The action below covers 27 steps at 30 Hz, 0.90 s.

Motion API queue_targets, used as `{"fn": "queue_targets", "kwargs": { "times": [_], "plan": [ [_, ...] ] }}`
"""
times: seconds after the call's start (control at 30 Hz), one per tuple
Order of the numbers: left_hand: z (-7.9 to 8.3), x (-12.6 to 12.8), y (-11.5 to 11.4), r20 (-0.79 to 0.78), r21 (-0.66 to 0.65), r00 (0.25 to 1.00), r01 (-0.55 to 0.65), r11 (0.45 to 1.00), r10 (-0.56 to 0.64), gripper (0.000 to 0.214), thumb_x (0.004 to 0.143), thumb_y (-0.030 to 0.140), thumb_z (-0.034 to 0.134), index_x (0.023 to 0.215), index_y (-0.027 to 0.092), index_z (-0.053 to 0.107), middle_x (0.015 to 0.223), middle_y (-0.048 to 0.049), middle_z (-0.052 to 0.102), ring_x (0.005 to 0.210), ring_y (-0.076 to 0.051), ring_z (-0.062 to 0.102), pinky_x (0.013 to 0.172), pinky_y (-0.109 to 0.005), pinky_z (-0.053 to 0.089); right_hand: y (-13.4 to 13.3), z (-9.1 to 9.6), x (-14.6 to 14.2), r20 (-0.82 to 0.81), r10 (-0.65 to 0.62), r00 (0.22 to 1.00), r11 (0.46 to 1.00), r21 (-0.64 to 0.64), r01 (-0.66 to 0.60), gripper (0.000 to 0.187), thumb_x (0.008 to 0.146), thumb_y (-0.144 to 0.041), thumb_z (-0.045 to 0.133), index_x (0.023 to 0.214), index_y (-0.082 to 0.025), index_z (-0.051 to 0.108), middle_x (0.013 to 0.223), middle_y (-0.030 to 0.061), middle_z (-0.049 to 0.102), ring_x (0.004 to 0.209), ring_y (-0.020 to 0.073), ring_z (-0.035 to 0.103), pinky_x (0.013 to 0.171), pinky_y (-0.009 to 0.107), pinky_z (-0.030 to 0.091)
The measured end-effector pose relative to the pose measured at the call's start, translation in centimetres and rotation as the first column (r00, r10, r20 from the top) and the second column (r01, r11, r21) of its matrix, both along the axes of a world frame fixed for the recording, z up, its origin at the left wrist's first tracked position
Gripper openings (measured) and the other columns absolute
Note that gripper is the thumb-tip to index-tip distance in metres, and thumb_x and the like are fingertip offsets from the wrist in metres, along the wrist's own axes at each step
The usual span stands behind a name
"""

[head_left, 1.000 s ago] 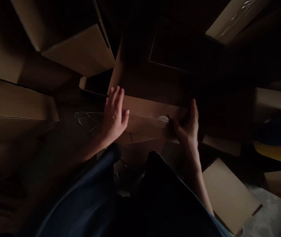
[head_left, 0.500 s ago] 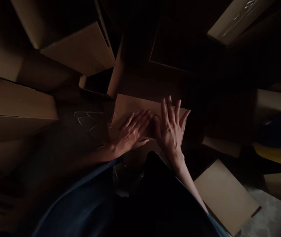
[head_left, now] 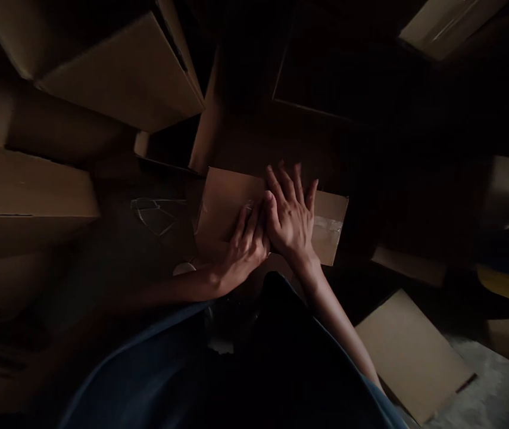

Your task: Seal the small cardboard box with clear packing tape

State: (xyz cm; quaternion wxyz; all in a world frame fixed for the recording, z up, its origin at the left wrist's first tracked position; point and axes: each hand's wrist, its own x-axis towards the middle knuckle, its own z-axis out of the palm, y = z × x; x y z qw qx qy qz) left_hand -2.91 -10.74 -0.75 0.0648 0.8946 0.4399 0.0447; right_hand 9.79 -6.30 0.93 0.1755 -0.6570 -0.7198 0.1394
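Observation:
In front of my knees lies a small cardboard box [head_left: 225, 190] with its top closed. A strip of clear tape [head_left: 328, 224] shows on the right part of that top. My left hand [head_left: 249, 244] rests on the box near its middle, fingers stretched out. Beside it, my right hand [head_left: 293, 223] lies over the box with its fingers spread, its thumb close to the left fingers. Neither hand is wrapped around anything. The hands cover the middle of the top, so the tape there is hidden.
Larger cardboard boxes stand at the upper left, one an open box [head_left: 124, 77]. A crumpled clear strip [head_left: 158, 214] lies left of the small box. At the lower right is another cardboard box [head_left: 417, 354] on the grey floor [head_left: 486, 381]. Something yellow [head_left: 508, 286] sits at the right edge.
My right hand has moved left across the box top, closer to my left hand, uncovering the taped right end. The left hand has shifted slightly right.

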Motion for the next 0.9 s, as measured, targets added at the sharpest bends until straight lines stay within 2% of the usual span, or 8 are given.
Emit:
{"fn": "queue_targets", "kwargs": {
  "times": [0.1,0.23,0.5,0.67,0.9],
  "plan": [
    [0.2,0.3,-0.3,-0.179,0.141,0.984,0.034,0.989,-0.008,0.061,0.094,0.021,0.047,0.150,-0.002,0.034,0.152,-0.0198,0.042,0.146,-0.032,0.033,0.121,-0.045,0.033,0.0,-1.1,0.0,0.018,0.024,1.000,0.999,-0.039,-0.023,0.057,0.103,-0.041,0.020,0.158,-0.026,0.020,0.162,0.0042,0.028,0.152,0.0252,0.015,0.121,0.060,0.007],
    [0.0,0.2,-0.1,-0.247,0.238,0.969,0.086,0.968,-0.025,0.056,0.094,0.020,0.045,0.144,-0.006,0.043,0.146,-0.0229,0.050,0.139,-0.033,0.044,0.117,-0.044,0.041,0.0,-1.2,0.0,0.040,0.031,0.999,0.999,-0.042,-0.029,0.058,0.102,-0.042,0.021,0.158,-0.026,0.018,0.162,0.0047,0.027,0.151,0.0265,0.015,0.120,0.061,0.008],
    [-2.0,-1.3,0.6,-0.083,0.293,0.987,0.154,0.944,-0.136,0.050,0.093,0.019,0.047,0.137,-0.006,0.051,0.137,-0.0241,0.057,0.133,-0.032,0.052,0.117,-0.045,0.040,-0.1,-1.1,-0.1,0.023,0.020,1.000,1.000,-0.010,-0.019,0.060,0.102,-0.047,0.020,0.158,-0.025,0.020,0.161,0.0052,0.028,0.151,0.0266,0.016,0.120,0.061,0.007],
    [-3.1,-1.7,0.8,0.053,0.242,0.985,0.149,0.959,-0.166,0.051,0.097,0.027,0.045,0.137,-0.003,0.051,0.137,-0.0238,0.057,0.133,-0.032,0.052,0.115,-0.047,0.041,-0.2,-1.1,-0.1,0.021,0.026,0.999,1.000,-0.012,-0.026,0.060,0.102,-0.048,0.020,0.158,-0.025,0.020,0.161,0.0051,0.028,0.151,0.0267,0.016,0.120,0.061,0.007],
    [-3.0,-1.7,1.1,0.020,0.351,0.982,0.168,0.921,-0.187,0.049,0.095,0.022,0.049,0.133,-0.009,0.052,0.135,-0.0272,0.057,0.134,-0.032,0.051,0.115,-0.042,0.043,-0.1,-1.1,-0.2,0.025,0.012,1.000,1.000,-0.015,-0.012,0.059,0.102,-0.048,0.021,0.157,-0.025,0.024,0.160,0.0048,0.032,0.151,0.0260,0.017,0.121,0.059,0.009]
  ]
}}
